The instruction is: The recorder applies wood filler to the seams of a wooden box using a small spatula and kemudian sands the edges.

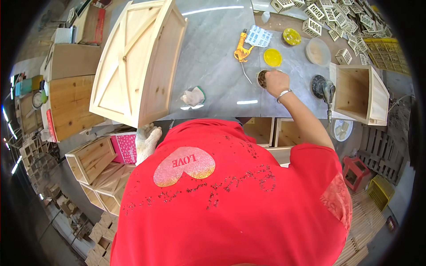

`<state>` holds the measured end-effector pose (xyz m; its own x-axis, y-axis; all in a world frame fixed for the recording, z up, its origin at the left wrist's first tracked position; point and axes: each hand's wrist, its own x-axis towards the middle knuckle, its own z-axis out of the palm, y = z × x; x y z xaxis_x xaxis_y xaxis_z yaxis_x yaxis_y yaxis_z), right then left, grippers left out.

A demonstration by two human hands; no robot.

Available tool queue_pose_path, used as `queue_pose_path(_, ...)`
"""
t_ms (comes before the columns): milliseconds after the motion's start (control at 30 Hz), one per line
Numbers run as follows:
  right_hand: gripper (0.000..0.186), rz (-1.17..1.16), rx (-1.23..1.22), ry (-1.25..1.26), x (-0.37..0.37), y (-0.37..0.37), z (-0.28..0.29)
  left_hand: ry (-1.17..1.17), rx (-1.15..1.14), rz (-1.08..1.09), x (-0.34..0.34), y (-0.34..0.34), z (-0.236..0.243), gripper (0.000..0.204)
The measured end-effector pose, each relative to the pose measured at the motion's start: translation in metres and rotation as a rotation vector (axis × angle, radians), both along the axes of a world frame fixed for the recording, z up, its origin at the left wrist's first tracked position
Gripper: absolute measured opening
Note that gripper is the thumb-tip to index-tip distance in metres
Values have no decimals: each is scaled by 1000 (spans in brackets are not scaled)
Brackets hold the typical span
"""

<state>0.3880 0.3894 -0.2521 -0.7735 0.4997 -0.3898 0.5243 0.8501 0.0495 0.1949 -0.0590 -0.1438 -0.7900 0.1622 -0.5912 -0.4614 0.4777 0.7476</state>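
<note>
My right hand (278, 83), bare with a silver bracelet at the wrist, reaches into a small round container (262, 79) of tiny brown pieces. Its fingers are bunched together; their tips and anything in them are hidden. In a whitish glove, my left hand (147, 141) is low beside the table's front edge, at the near corner of a large pale wooden box (153, 66). The left fingers and thumb look apart, and I see nothing between them. Crossed diagonal slats brace one face of that box, which stands tilted in view at the left.
Around the right hand are an orange air blow gun (242, 51), yellow round dishes (272, 57), a clear tub (317, 52) and a dark power tool (324, 88). A crumpled glove (193, 96) lies mid-table. An open wooden box (359, 94) stands right; small slotted blocks (328, 15) are heaped behind.
</note>
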Motion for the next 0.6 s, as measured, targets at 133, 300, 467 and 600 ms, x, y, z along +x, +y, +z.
queue_pose_path(133, 17, 45, 23, 7, -4, -1, 4, 44, 93, -24, -7, -5, -8, 55)
queue_pose_path(300, 16, -31, 17, 60, 5, 9, 1, 140, 227, -68, -18, 5, -3, 55)
queue_pose_path(467, 15, -4, 68, 132, 14, 8, -11, 153, 44, -79, -20, 17, -3, 53)
queue_pose_path(600, 13, 22, 71, 190, 16, 7, -15, 102, 73, -8, -20, 18, -4, 52)
